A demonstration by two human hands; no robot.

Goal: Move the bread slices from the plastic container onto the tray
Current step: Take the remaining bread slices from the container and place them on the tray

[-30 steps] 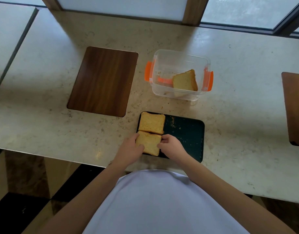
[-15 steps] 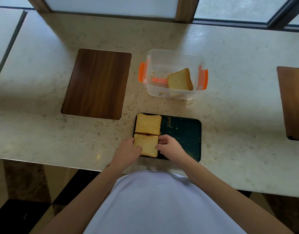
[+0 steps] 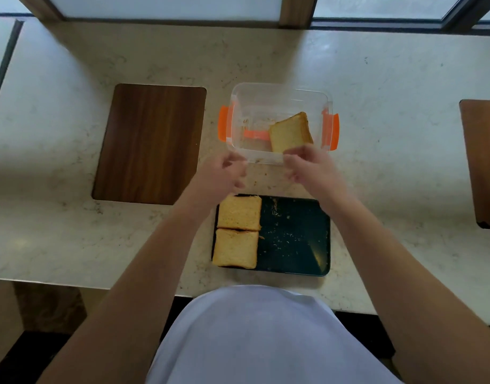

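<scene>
One bread slice (image 3: 290, 133) leans tilted inside the clear plastic container (image 3: 280, 90); two square slices (image 3: 237, 231) lie flat on the crumb-strewn dark tray (image 3: 296, 239).
Both blurred hands, left hand (image 3: 223, 176) and right hand (image 3: 311, 169), hover loosely open, empty, above the marble bench (image 3: 390, 162).

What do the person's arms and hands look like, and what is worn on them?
Both forearms are bare: no sleeves reach them, and I see no gloves. The left hand and the right hand are blurred, so a ring or other small item cannot be ruled out; no watch or bracelet shows on either wrist. The only clothing visible is a white shirt over the torso.
</scene>
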